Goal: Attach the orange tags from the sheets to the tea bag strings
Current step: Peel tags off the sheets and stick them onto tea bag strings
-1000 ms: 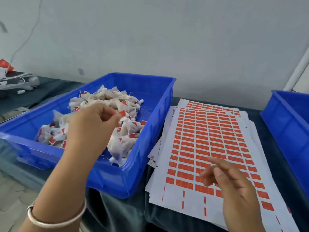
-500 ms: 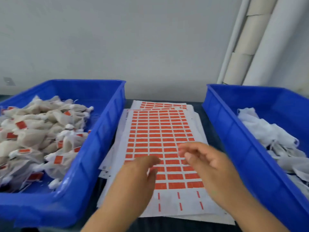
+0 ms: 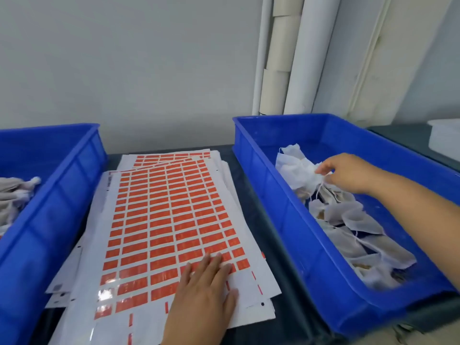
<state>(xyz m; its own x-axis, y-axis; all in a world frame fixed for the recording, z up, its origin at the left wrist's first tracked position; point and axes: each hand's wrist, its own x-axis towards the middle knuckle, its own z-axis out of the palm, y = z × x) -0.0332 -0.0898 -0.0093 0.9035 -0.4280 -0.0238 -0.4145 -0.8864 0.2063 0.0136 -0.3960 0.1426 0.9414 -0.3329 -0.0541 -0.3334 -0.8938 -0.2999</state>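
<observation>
A stack of white sheets (image 3: 159,220) covered in rows of orange tags lies between two blue bins. My left hand (image 3: 202,292) rests flat on the near right part of the top sheet, fingers straight. My right hand (image 3: 348,174) is inside the right blue bin (image 3: 281,195), its fingertips pinching a white tea bag (image 3: 300,168) near the strings at the far end of the pile. Several untagged tea bags (image 3: 348,220) with white strings fill that bin.
The left blue bin (image 3: 57,195) holds tea bags (image 3: 15,192) at its visible edge. White rolls and pipes (image 3: 281,58) stand against the wall behind. A white container (image 3: 445,138) sits at the far right on the dark table (image 3: 251,215).
The view swung right from the left bin to the right bin. My right hand left the sheet and reached into the right bin. My left hand dropped flat onto the sheet.
</observation>
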